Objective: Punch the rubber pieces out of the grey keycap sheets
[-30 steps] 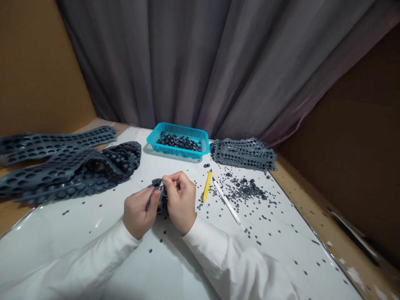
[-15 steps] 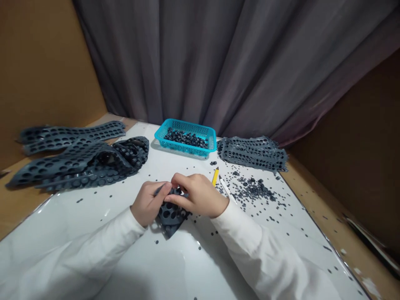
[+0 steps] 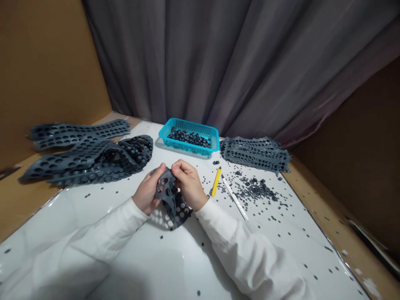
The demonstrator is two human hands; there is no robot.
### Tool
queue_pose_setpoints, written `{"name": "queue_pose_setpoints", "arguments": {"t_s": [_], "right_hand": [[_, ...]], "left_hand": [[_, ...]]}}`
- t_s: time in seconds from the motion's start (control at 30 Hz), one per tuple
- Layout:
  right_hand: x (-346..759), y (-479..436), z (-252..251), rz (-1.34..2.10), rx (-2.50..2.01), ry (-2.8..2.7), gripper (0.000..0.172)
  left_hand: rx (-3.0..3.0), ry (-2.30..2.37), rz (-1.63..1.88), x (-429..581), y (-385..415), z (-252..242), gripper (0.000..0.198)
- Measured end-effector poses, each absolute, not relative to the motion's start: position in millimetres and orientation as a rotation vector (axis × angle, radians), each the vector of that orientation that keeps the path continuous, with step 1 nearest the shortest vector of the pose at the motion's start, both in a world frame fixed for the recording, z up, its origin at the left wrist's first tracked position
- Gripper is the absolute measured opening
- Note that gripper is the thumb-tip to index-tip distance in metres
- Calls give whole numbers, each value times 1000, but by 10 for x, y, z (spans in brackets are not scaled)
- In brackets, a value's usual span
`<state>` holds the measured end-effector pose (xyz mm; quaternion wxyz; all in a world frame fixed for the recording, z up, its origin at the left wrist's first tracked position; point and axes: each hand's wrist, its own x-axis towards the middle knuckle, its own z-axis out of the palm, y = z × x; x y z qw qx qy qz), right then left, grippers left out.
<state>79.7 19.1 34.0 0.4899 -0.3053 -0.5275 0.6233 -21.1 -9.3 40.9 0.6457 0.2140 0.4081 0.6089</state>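
Both of my hands hold a dark grey perforated rubber sheet (image 3: 171,199) over the white table (image 3: 103,216). My left hand (image 3: 148,191) grips its left edge with the fingers curled. My right hand (image 3: 188,185) pinches its upper right edge. The sheet's lower part hangs down and rests on the table. A turquoise basket (image 3: 189,136) with several small dark round pieces stands beyond my hands. A yellow tool (image 3: 216,182) and a white stick (image 3: 235,198) lie just right of my right hand.
A pile of large perforated grey sheets (image 3: 84,154) lies at the left. Another perforated sheet (image 3: 254,153) lies right of the basket. Loose dark pieces (image 3: 254,189) are scattered over the table's right half. A grey curtain (image 3: 218,62) hangs behind.
The sheet has been lifted and turned so its holed face stands up between my hands. My right hand has drawn back from over it to its upper edge.
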Motion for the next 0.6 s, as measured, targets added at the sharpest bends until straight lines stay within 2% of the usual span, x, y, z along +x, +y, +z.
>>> {"name": "queue_pose_setpoints", "arguments": {"t_s": [0.33,0.6], "right_hand": [[534,210,210,1364,-768,-1045,24],[495,220,172,1280,-788,-1046,25]], "left_hand": [[280,853,1414,-300,-21,303,19],[230,856,1335,-302,-54,397,28]]}}
